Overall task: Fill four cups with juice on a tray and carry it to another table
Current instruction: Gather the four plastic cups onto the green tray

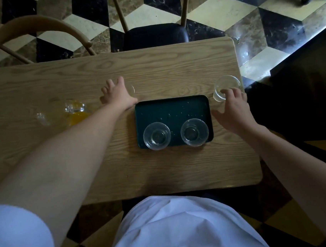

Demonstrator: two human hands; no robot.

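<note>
A dark green tray lies on the wooden table. Two empty clear glass cups stand side by side along its near edge. A third empty cup stands on the table just right of the tray's far corner; my right hand touches its near side with the fingertips, thumb spread away. A fourth cup shows only as a rim beyond the tray's far left corner, mostly hidden by my left hand, whose fingers are splayed over it. A glass jug of orange juice stands further left.
A dark-cushioned chair is pushed in at the table's far side, and a curved wooden chair back stands at the far left. The table's right edge is close to the third cup. Patterned tile floor surrounds the table.
</note>
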